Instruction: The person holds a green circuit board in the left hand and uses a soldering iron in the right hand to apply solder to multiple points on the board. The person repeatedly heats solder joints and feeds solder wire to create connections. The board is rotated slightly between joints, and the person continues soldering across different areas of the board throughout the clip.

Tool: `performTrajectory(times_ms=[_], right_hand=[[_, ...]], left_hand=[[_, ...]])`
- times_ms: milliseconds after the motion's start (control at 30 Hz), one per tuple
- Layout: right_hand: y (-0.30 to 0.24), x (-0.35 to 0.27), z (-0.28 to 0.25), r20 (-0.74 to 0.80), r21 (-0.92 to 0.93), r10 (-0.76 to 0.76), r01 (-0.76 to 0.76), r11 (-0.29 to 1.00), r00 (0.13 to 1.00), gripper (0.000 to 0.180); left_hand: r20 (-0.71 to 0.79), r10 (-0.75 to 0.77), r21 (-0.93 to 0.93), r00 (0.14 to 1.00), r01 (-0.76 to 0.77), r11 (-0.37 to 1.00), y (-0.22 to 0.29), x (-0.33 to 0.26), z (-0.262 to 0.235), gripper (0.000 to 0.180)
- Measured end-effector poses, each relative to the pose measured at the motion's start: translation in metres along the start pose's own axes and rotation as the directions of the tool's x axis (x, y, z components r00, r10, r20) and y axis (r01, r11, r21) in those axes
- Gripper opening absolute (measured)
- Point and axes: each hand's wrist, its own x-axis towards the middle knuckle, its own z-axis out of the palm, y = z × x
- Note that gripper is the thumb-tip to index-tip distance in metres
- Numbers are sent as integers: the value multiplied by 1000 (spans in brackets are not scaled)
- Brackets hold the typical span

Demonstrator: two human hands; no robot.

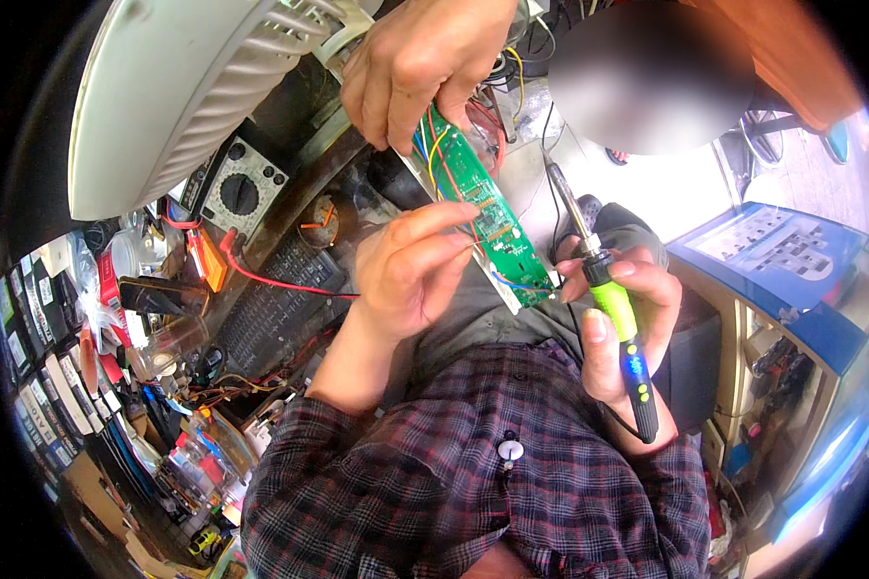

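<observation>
My left hand pinches a thin red wire over the middle of a long green circuit board. Yellow, white and blue wires also run across that board, which sits in a white tray-like housing. In my right hand is a green and black soldering iron with a small lit display. Its metal tip points up and away, to the right of the board and apart from it. Another person's hand grips the far end of the board from above.
To the left, a multimeter with a red lead stands beside a dark keyboard and a small round tin. A large white appliance casing looms at the upper left. At the right is a display case with a blue top.
</observation>
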Motion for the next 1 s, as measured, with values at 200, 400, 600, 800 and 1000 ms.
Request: performTrajectory(times_ms=[200, 400, 600, 800, 1000], right_hand=[[3, -10, 7, -27, -19, 46, -47, 999, 999, 43], [7, -5, 6, 96, -356, -126, 152, 922, 987, 46], [8, -12, 18, 18, -474, -76, 75, 877, 997, 45], [12, -20, 21, 13, -455, -86, 83, 886, 996, 46], [15, -20, 20, -4, -432, -88, 78, 898, 996, 46]], left_hand=[[-32, 77, -16, 997, -77, 997, -15, -12, -6, 16], [-310, -247, -343, 918, 135, 930, 3, -29, 14, 14], [61, 227, -69, 972, -222, 973, -21, -11, -10, 30], [253, 300, -63, 920, -294, 954, -38, 14, -24, 40], [123, 292, -101, 948, -281, 954, -44, 11, -17, 39]])
